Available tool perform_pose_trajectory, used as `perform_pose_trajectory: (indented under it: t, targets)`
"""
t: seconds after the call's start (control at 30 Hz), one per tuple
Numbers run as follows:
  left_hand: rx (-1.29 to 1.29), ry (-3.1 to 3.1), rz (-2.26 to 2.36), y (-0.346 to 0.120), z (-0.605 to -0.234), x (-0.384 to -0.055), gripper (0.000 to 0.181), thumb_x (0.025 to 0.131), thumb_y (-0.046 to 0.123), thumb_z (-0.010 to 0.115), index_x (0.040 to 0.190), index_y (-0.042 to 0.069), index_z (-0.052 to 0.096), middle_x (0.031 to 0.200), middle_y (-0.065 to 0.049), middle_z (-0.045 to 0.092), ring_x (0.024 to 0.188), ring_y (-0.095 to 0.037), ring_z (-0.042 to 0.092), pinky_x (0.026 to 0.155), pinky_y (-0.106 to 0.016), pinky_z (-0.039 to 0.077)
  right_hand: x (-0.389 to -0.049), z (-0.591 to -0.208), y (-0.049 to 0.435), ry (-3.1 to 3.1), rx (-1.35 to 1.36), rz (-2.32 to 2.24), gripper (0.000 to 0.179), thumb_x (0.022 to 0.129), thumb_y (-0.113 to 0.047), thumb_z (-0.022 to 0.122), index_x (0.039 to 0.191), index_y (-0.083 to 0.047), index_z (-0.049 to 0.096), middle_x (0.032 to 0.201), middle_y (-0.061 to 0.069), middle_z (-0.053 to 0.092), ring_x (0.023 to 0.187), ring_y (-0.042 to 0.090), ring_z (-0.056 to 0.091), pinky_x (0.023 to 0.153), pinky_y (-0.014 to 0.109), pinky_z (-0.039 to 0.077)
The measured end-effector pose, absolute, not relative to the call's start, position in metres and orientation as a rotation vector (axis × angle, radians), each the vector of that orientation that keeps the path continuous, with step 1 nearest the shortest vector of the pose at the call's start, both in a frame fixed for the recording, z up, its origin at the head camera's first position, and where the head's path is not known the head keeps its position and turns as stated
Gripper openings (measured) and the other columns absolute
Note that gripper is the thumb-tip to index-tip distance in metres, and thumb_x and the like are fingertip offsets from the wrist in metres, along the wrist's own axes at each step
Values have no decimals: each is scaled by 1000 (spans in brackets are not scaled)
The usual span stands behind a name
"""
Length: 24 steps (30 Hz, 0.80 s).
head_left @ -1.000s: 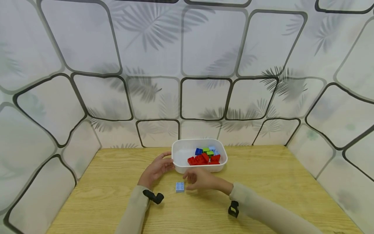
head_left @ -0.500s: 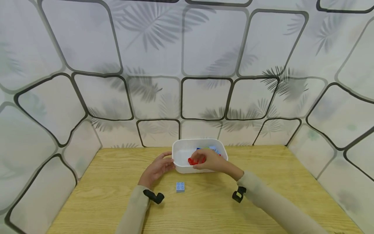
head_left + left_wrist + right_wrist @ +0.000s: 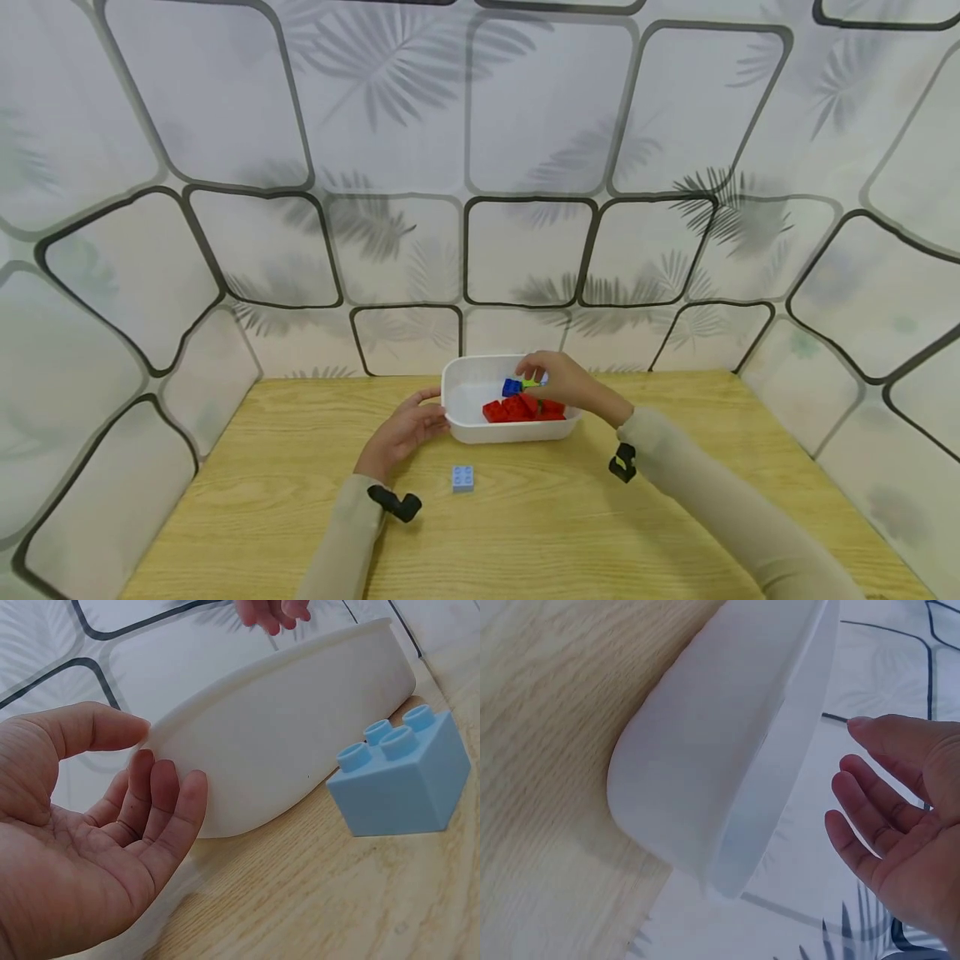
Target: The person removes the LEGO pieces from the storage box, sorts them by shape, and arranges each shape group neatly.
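Observation:
A white plastic tub point(image 3: 472, 432) stands toward the back of the table, with toy building bricks inside. My left hand point(image 3: 403, 435) touches the tub's left end, its thumb near the rim and its fingers beside the outer wall in the left wrist view. Over the tub's right half hovers my right hand point(image 3: 567, 385), fingers loosely bent with nothing between them. Below it lie several red bricks point(image 3: 516, 408) and a dark blue brick point(image 3: 512, 387). Part of a lime green brick point(image 3: 531, 383) shows beside the fingers; other bricks are hidden. A light blue four-stud brick point(image 3: 401, 776) sits on the table in front.
The wood-grain table point(image 3: 315, 467) reaches back to a patterned cloth wall point(image 3: 405, 250) close behind the tub. Similar cloth encloses the left and right sides. Black wrist cameras are strapped over both sleeves.
My right hand has gone from beside the light blue brick on the table, up over the tub's front rim, to above the bricks at its right. The left hand and the tub have stayed put.

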<state>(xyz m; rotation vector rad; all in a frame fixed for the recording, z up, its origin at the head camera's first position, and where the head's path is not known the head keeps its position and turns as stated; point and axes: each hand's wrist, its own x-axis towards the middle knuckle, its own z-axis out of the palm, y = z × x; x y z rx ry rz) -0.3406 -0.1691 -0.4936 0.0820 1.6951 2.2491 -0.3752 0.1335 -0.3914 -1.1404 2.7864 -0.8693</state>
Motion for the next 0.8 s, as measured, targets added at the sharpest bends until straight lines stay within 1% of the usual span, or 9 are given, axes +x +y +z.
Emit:
perform_pose_trajectory:
  t: [0.07, 0.17, 0.4, 0.53, 0.8]
  targets:
    - [83, 1694, 2246, -170, -494, -341, 54, 102, 1, 52, 151, -4, 29, 103, -3, 70, 87, -9, 68, 82, -25, 58, -378, -392, 135, 2808, -1145, -816, 24, 87, 1, 75, 110, 0, 69, 104, 21, 69, 95, 37, 65, 84, 45, 57]
    - [84, 1692, 2247, -170, -495, -341, 54, 102, 2, 53, 151, -3, 30, 103, -3, 70, 87, -9, 68, 83, -25, 58, -382, -394, 137, 2836, -1137, -755, 24, 86, 2, 75, 110, 1, 69, 105, 21, 69, 97, 39, 65, 84, 45, 56]
    - [85, 1691, 2249, -170, -493, -340, 53, 102, 1, 52, 150, -4, 30, 100, -3, 71, 86, -9, 68, 83, -25, 57, -392, -401, 138, 2872, -1117, -642, 24, 87, 2, 73, 111, 2, 70, 105, 18, 70, 99, 38, 65, 86, 45, 56]
    - [100, 1695, 2245, -171, -492, -339, 54, 103, 1, 51, 151, -5, 28, 102, -3, 70, 87, -9, 68, 83, -26, 57, -399, -405, 138, 2893, -1091, -590, 21, 88, 1, 72, 109, 1, 71, 104, 16, 71, 99, 35, 66, 86, 44, 57]
    - [104, 1691, 2256, -170, -493, -341, 53, 102, 0, 52, 150, -5, 30, 100, -3, 71, 86, -9, 68, 83, -26, 57, -409, -412, 142, 2896, -1045, -571, 17, 89, 0, 72, 106, 3, 72, 102, 18, 71, 97, 35, 66, 87, 46, 57]
